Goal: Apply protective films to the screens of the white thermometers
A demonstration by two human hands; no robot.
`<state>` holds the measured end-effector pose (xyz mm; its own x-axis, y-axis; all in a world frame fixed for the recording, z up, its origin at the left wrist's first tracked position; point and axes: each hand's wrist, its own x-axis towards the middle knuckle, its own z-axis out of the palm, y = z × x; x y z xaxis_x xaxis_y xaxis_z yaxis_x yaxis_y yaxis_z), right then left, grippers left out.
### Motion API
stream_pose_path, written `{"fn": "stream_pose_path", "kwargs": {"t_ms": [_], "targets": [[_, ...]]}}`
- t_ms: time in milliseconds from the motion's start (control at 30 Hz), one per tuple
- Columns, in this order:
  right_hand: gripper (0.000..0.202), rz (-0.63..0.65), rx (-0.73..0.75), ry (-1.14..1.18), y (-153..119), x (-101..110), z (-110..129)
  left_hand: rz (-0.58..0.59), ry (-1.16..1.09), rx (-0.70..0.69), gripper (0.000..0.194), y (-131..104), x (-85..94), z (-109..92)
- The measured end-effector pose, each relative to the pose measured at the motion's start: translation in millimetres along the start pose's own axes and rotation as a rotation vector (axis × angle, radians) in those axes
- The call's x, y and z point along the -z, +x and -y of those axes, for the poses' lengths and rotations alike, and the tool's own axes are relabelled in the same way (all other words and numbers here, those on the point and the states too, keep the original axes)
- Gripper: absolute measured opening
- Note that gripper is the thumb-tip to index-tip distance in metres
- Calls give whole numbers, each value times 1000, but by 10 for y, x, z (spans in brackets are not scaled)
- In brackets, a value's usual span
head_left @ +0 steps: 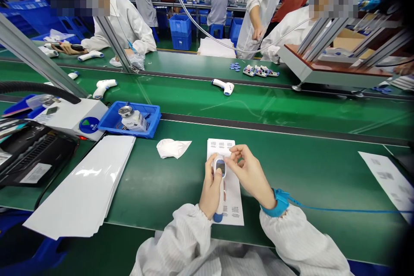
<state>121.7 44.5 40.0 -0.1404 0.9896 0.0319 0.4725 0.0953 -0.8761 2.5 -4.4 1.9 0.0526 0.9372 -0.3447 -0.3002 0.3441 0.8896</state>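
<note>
My left hand (211,187) is wrapped round a white and blue handheld thermometer (218,214), its small display facing up and my thumb just below the screen. My right hand (250,172), with a blue wrist strap (278,202), is beside the device's head. Its thumb and index finger are close together at the display's right edge; whether something small is between them cannot be made out. Under both hands lies a printed white sheet (235,213) on the green table. A crumpled white tissue (173,148) rests to the left of the sheet.
At the left are a stack of white sheets (86,185), a blue tray (153,123) holding a bottle, and a white machine (73,116). Beyond, a green conveyor (181,95) carries white devices (223,86). Metal posts and a raised shelf (326,73) stand over it; several people work behind.
</note>
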Motion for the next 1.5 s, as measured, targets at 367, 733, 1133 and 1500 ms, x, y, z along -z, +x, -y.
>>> {"fn": "stream_pose_path", "kwargs": {"t_ms": [367, 733, 1133, 1500], "targets": [[10, 15, 256, 49, 60, -11, 90, 133, -40, 0, 71, -136, 74, -214], [28, 256, 223, 147, -1, 31, 265, 170, 45, -91, 83, -213, 113, -429], [38, 475, 211, 196, 20, 217, 353, 232, -18, -42, 76, -232, 149, -476], [17, 241, 122, 282, 45, 93, 264, 177, -108, 46, 58, -229, 186, -543]]}}
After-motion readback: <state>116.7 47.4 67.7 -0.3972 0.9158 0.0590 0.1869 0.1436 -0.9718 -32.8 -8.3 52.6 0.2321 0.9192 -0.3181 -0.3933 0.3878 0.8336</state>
